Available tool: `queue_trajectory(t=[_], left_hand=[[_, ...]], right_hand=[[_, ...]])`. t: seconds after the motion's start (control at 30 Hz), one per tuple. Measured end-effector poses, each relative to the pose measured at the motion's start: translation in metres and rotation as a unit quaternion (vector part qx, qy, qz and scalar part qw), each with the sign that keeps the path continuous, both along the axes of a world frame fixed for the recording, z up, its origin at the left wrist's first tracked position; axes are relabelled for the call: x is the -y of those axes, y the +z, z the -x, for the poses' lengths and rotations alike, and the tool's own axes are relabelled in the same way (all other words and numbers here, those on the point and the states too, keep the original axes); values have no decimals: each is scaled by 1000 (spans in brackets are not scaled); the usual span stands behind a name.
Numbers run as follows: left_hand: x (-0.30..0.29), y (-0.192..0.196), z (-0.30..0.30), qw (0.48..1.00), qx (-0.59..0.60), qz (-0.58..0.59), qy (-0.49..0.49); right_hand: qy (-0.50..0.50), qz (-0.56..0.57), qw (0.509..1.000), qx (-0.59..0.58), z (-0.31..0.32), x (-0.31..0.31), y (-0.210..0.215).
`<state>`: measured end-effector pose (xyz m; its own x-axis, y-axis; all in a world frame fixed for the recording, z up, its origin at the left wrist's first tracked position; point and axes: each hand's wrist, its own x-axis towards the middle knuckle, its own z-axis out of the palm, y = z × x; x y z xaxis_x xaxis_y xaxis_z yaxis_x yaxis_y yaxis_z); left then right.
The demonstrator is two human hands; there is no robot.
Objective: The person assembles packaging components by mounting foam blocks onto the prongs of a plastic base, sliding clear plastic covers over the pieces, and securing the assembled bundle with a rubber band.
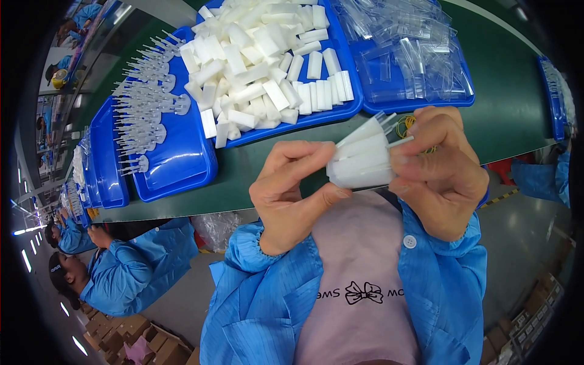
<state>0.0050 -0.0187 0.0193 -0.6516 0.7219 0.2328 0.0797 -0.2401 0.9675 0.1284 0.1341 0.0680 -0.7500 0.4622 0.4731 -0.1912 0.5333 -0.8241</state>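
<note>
A bundle of white pieces (pixel 363 159) is held up in front of the person's chest, just above the near edge of the counter (pixel 499 106). The pieces lie side by side and spread like a fan, with clear thin sticks (pixel 387 125) poking out at the upper right. The left hand (pixel 292 191) pinches the bundle's left end, thumb below and index finger above. The right hand (pixel 443 173) has its thumb and bent fingers closed around the right end, and one stick shows beside its fingertips. Yellow rubber bands (pixel 404 126) show just beside the right hand; whether they touch it, I cannot tell.

Beyond the hands, a blue middle tray (pixel 354 108) carries a heap of white blocks (pixel 258 58), some standing in a neat row at its right side. To its right, a second blue tray (pixel 420 104) is piled with clear plastic pieces (pixel 420 64). To its left, another blue tray (pixel 179 170) has pronged plastic parts (pixel 155 135) lying along its left side.

Farther out on the left, a co-worker in a blue jacket (pixel 137 267) sits at the same counter, with cardboard boxes (pixel 121 330) on the floor behind.
</note>
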Motion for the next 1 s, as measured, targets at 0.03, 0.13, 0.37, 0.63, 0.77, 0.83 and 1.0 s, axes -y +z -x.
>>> queue_trajectory(t=[0.03, 0.13, 0.37, 0.63, 0.77, 0.83, 1.0], left_hand=[[-3, -1, 1, 1000, 24, -2, -2], [-8, -9, 4, 995, 92, -2, -31], [-6, -18, 7, 978, 182, 61, -75], [-8, -10, 5, 994, -21, 106, 7], [-4, -13, 7, 977, -169, 119, 59], [-2, -9, 8, 965, -212, 134, 80], [-4, -4, 10, 955, -262, 122, 69]], right_hand=[[-4, -3, 1000, -2, 3, -1, -1], [7, -81, 995, 49, 13, -8, -2], [13, -120, 989, 83, 38, -68, -19], [-131, -560, 780, 246, 72, -117, -66], [-124, -530, 818, 185, 67, -109, -53], [-110, -492, 850, 151, 60, -95, -39], [-26, -419, 906, 44, 31, -55, -11]])
